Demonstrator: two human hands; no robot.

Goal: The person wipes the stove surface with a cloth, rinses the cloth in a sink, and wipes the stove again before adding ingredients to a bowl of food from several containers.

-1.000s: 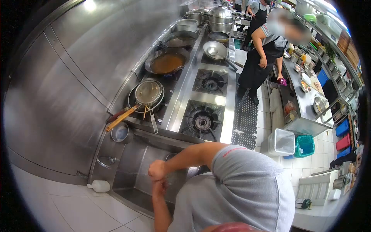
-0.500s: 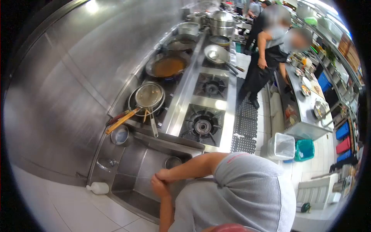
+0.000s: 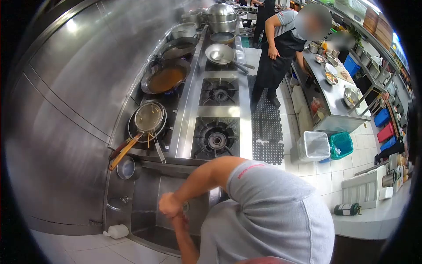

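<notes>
My right hand [image 3: 169, 204] is curling closed against my left hand [image 3: 180, 219] (whose grip I cannot tell), and the sink [image 3: 144, 214] is lying below both.

Lower hand [image 3: 179, 221] partly hidden; co-worker's head [image 3: 314, 23] blurred; red item [image 3: 263, 260] cut by bottom edge.

From my remote feed, I have the sink [image 3: 145, 189] ahead, a bottle [image 3: 117, 231] just beside its near left corner, the stove [image 3: 182, 119] behind it with a strainer [image 3: 148, 117] over a pan at left and 2 burners [image 3: 216, 141] at right, then a mat [image 3: 267, 127], and 2 bins [image 3: 303, 149] before a counter [image 3: 329, 94] farther right.
</notes>
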